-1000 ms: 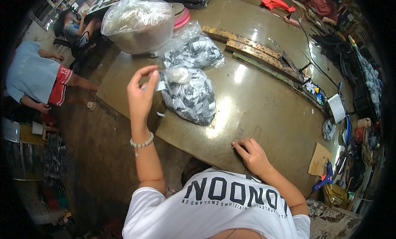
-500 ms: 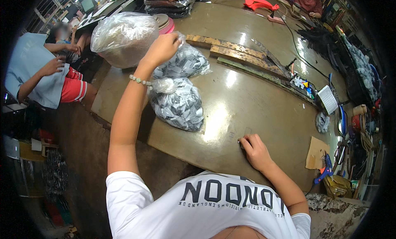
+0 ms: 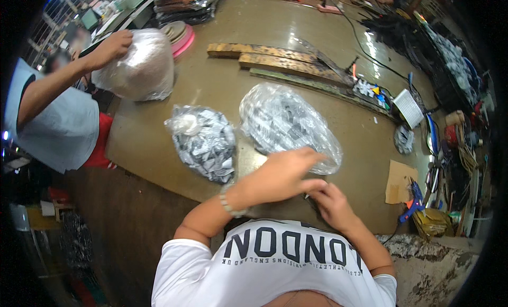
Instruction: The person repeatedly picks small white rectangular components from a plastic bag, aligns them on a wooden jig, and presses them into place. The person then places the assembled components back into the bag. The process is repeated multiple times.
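Observation:
A clear plastic bag of grey and white pieces (image 3: 288, 122) lies on the table in front of me. My left hand (image 3: 280, 174) is curled at its near right end, with the film at its fingertips. My right hand (image 3: 336, 206) is closed close beside it, nearly touching the left thumb. A small dark tip shows at the right fingers, too small to name. To the left rests a second clear bag (image 3: 206, 148) of similar pieces, its neck knotted.
A co-worker's hand (image 3: 114, 45) touches a large clear bag (image 3: 143, 69) at the table's left edge. Long wooden bars (image 3: 291, 66) lie across the far side. At right are brown cardboard (image 3: 399, 182) and a blue glue gun (image 3: 415, 204).
My left hand has come back toward me, and one bag of pieces has moved right and nearer. The co-worker has leaned in and reached to the large bag. My view has shifted.

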Demonstrator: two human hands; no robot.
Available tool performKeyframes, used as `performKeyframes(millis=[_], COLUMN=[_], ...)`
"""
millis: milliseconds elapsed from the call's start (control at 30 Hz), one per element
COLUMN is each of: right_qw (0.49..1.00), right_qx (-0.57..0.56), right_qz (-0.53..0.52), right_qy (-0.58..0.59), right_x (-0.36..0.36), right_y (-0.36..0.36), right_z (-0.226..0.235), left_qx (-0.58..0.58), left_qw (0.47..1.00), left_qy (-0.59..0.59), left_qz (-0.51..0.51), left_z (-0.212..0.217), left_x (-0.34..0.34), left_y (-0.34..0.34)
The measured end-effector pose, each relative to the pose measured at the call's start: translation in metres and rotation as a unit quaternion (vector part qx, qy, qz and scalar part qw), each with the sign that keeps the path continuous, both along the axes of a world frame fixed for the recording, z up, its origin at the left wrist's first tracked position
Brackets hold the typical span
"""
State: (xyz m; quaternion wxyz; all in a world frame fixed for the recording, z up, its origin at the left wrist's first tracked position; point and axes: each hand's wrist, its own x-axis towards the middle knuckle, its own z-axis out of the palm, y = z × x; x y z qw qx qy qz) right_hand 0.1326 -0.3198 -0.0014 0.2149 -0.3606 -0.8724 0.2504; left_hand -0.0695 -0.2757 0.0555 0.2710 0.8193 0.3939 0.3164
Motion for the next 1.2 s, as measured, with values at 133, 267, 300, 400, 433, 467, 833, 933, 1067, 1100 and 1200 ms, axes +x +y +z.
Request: performKeyframes(millis=[133,267,300,400,433,467,833,933,1067,1100,1200], right_qw=[0.971,0.981,0.995,0.941,0.943,0.935,0.964,0.961,0.964,0.967,0.976], right_qx=[0.152,0.161,0.094,0.086,0.088,0.059,0.097,0.08,0.058,0.061,0.072], right_qz=[-0.043,-0.026,-0.026,-0.073,-0.1,-0.122,-0.111,-0.167,-0.152,-0.149,-0.139], right_qy=[0.181,0.101,0.011,-0.319,-0.306,-0.327,-0.221,-0.206,-0.208,-0.197,-0.154], right_x=[-0.001,-0.045,-0.054,-0.049,-0.044,-0.036,-0.038,-0.034,-0.031,-0.031,-0.032], right_y=[0.021,0.078,0.092,0.101,0.103,0.104,0.083,0.081,0.078,0.078,0.077], right_z=[0.065,0.065,0.058,0.046,0.048,0.053,0.096,0.1,0.101,0.1,0.097], left_qx=[-0.161,-0.023,0.006,0.016,-0.05,-0.026,0.011,0.057,0.031,0.067,0.181], left_qw=[0.951,0.986,0.993,0.971,0.949,0.944,0.991,0.969,0.908,0.927,0.948], left_qy=[-0.153,-0.068,0.031,0.213,0.29,0.316,0.131,0.24,0.418,0.37,0.262], left_qz=[0.215,0.153,0.116,0.109,0.115,0.094,0.032,0.032,0.026,0.022,0.01], left_z=[0.023,0.006,-0.003,-0.019,-0.018,-0.014,0.013,0.003,-0.001,-0.004,-0.014], left_x=[-0.041,-0.03,-0.021,-0.021,-0.027,-0.037,0.005,0.004,-0.012,-0.012,-0.008], left_y=[0.009,0.041,0.047,0.038,0.029,0.022,0.066,0.071,0.064,0.064,0.064])
